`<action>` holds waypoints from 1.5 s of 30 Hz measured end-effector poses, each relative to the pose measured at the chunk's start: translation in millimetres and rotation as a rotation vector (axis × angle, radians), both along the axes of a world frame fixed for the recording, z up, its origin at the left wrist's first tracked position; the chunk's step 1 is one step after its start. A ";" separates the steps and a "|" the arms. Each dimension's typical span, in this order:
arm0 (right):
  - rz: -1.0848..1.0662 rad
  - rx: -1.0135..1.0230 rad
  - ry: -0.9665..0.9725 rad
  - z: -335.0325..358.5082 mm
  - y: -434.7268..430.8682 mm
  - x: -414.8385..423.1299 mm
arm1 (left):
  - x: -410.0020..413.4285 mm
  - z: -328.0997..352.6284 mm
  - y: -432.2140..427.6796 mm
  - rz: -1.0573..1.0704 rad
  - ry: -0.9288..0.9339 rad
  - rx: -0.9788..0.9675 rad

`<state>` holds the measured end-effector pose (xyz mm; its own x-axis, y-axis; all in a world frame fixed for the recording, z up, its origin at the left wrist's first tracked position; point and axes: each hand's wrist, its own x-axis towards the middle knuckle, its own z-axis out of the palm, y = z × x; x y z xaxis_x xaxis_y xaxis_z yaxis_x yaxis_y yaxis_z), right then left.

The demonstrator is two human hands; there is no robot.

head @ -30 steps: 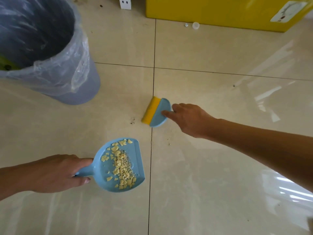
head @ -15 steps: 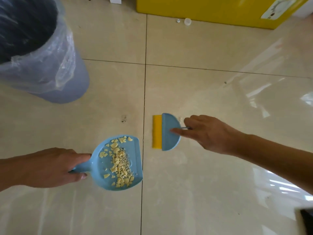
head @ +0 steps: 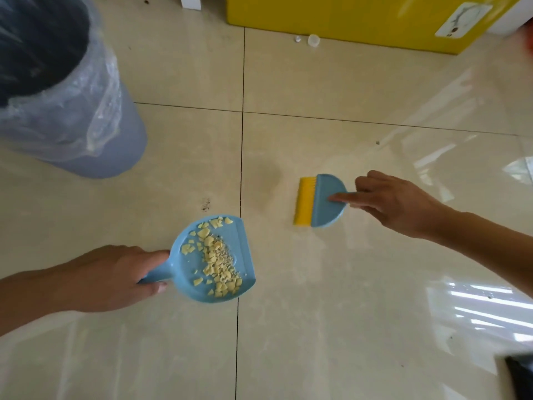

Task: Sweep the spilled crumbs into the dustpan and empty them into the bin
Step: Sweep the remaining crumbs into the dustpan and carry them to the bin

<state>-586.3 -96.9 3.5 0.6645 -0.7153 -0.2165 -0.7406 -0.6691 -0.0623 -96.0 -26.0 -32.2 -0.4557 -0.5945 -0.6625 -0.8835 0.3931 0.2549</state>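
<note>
Down at 7 o'clock, the left grip (head: 115, 277) curls round the handle of the blue dustpan (head: 245, 249), which holds a heap of yellow crumbs (head: 217, 261). Toward 3 o'clock the right grip (head: 395, 202) holds the brush (head: 324, 207), forefinger laid along its blue back, yellow bristles facing 9 o'clock. The lined bin (head: 95, 151) stands at 10 o'clock on the floor (head: 346, 313).

Indoor premises, whether home or workplace cannot be told, are indicated by glossy beige floor tiles (head: 317, 327) with dark grout lines. A plastic-lined grey bin (head: 115, 145) is seen beyond the left hand (head: 115, 278), a yellow box (head: 346, 21) well beyond the right hand (head: 398, 203).
</note>
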 end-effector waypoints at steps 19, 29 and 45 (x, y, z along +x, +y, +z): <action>-0.310 0.213 0.262 15.8 17.8 118.2 | -101.9 -10.4 -43.1 0.018 -0.114 0.102; -0.633 0.392 -0.015 32.8 17.9 96.5 | -88.5 -3.0 -31.6 -0.057 -0.201 0.153; -0.573 0.433 -0.026 37.0 29.6 127.6 | -86.1 3.7 -33.1 -0.074 -0.262 0.172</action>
<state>-458.7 -67.3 40.5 0.2192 -0.8070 -0.5484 -0.9625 -0.0869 -0.2568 -182.1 -59.0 -28.5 -0.2942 -0.4350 -0.8510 -0.8984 0.4297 0.0909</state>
